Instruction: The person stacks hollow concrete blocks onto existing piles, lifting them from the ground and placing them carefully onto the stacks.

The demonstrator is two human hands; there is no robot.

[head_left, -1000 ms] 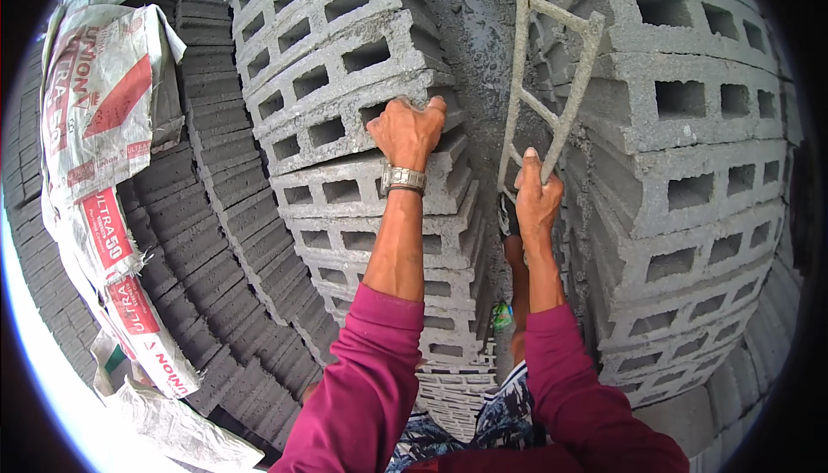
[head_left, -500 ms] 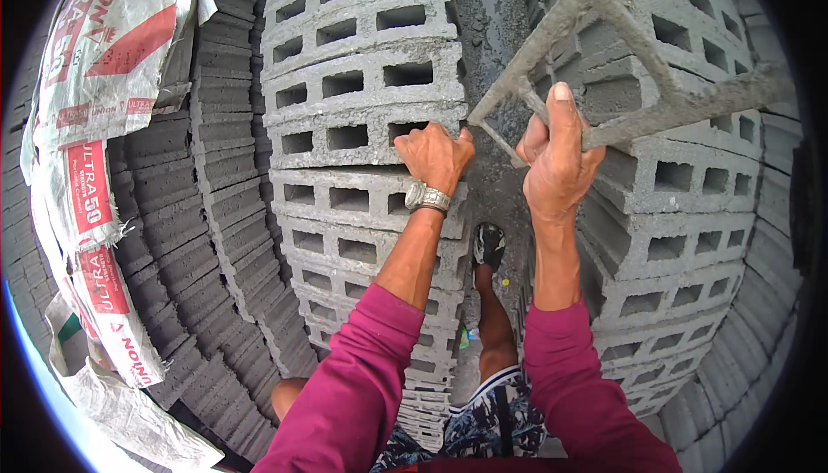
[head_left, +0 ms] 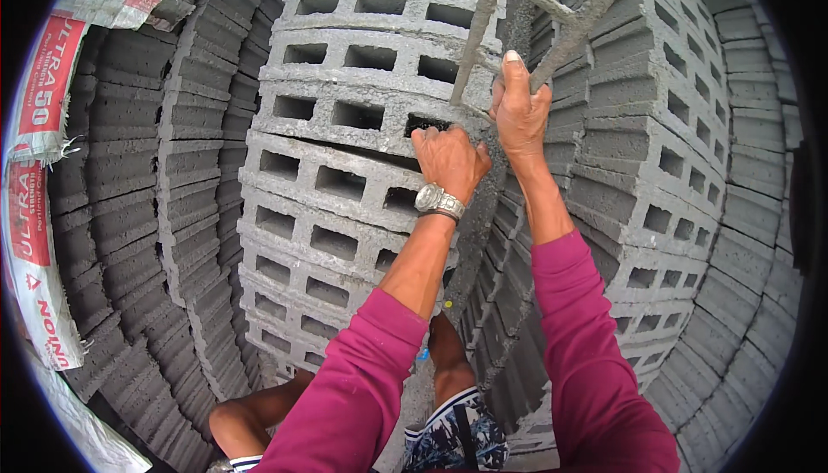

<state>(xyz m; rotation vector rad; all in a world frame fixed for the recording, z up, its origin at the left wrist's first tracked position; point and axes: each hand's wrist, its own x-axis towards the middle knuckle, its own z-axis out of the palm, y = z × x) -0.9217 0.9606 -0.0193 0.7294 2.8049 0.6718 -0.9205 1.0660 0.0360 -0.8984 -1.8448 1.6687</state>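
Observation:
Fingers bent, my left hand (head_left: pixel 450 162) grips the right end of a stack of grey hollow concrete blocks (head_left: pixel 358 115). It sits beside a dark wedge-shaped gap between two rows. The block just below the gap (head_left: pixel 371 181) lies tilted, but I cannot tell which of the two blocks the fingers hook, because the fingertips are hidden. A wristwatch (head_left: pixel 429 198) is on that wrist. My right hand (head_left: pixel 522 115), thumb pointing up, is closed around a cement-crusted metal frame (head_left: pixel 595 7). The frame's lower end reaches down beside the stack, close to my left hand.
More block stacks rise at the right (head_left: pixel 655 162) and left (head_left: pixel 198 171), with a narrow passage between. Printed white-and-red cement bags (head_left: pixel 43 206) hang over the left stacks. My legs (head_left: pixel 453 361) stand between the stacks, low in view.
The gap between the block rows has widened, and the lower block is now more tilted. My right hand has come closer to the left, and the frame has turned more upright. The view has shifted.

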